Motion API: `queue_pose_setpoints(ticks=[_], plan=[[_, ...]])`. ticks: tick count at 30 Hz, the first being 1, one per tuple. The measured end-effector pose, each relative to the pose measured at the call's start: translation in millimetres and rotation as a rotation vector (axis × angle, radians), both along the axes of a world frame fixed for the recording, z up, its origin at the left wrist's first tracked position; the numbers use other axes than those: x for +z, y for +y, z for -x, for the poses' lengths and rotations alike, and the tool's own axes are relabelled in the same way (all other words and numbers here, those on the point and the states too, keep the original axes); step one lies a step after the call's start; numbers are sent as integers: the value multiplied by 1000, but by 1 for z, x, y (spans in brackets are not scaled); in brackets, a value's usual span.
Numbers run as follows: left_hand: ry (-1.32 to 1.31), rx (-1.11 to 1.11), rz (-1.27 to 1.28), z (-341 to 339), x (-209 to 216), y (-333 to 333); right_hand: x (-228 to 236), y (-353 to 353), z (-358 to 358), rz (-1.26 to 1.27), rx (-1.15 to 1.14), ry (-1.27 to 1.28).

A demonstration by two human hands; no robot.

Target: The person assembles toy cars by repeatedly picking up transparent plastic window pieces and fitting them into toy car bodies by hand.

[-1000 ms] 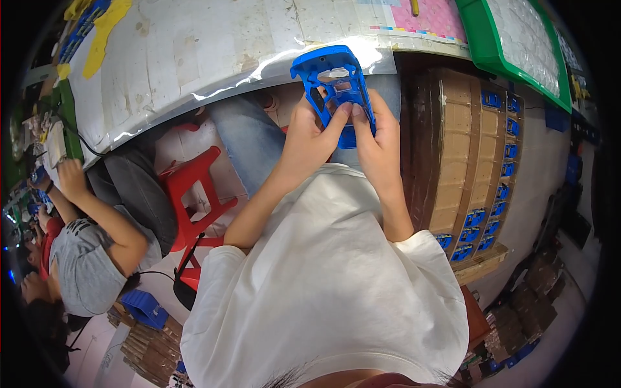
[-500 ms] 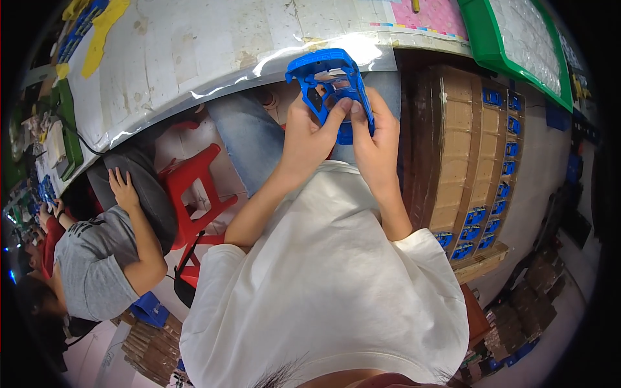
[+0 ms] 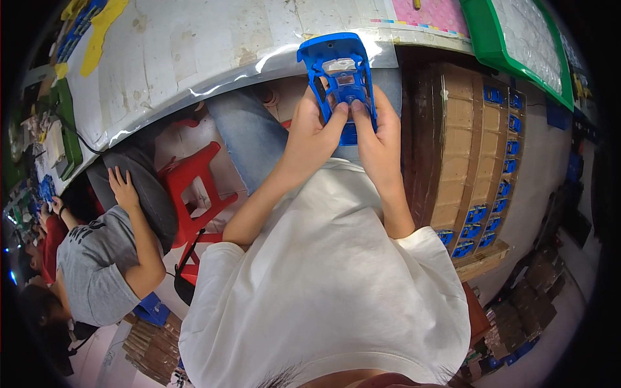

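A blue plastic shell (image 3: 332, 48), shaped like a toy car body with open window frames, is held upright in front of my chest, just past the near table edge. Around its lower left side my left hand (image 3: 309, 128) is closed, the thumb pressing on the inner face. On the opposite side my right hand (image 3: 381, 137) grips it too, its thumb close beside the left one. The fingers behind the shell are mostly hidden. A clear piece shows inside the frame.
A white worn table (image 3: 187, 45) with a clear plastic sheet along its edge lies ahead. To the right stand a divided cardboard box (image 3: 453, 123) holding blue parts and a green tray (image 3: 479, 48). On the left are a red stool (image 3: 194, 174) and a seated co-worker (image 3: 97, 265).
The blue shell has turned from a sideways tilt to face me more squarely and has risen slightly. Both hands keep their hold on it.
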State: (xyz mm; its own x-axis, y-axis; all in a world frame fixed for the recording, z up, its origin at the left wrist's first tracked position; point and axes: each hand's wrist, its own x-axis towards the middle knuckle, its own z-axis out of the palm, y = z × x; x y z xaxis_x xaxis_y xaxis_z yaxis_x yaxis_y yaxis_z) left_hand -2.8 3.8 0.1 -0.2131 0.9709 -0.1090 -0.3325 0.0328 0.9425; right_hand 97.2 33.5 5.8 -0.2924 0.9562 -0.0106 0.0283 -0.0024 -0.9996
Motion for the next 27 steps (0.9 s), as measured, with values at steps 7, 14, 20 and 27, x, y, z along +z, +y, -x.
queue_pose_setpoints(ticks=[7,14,20,27], plan=[[-26,10,-10,-2,2,1,0,1,-1,24,21,-4],[7,-4,-7,0,3,1,-1,1,-1,19,22,-16],[45,55,-16,2,-3,2,2,1,1,-14,15,-68],[15,103,-33,0,-10,3,-3,1,2,-54,1,-112]])
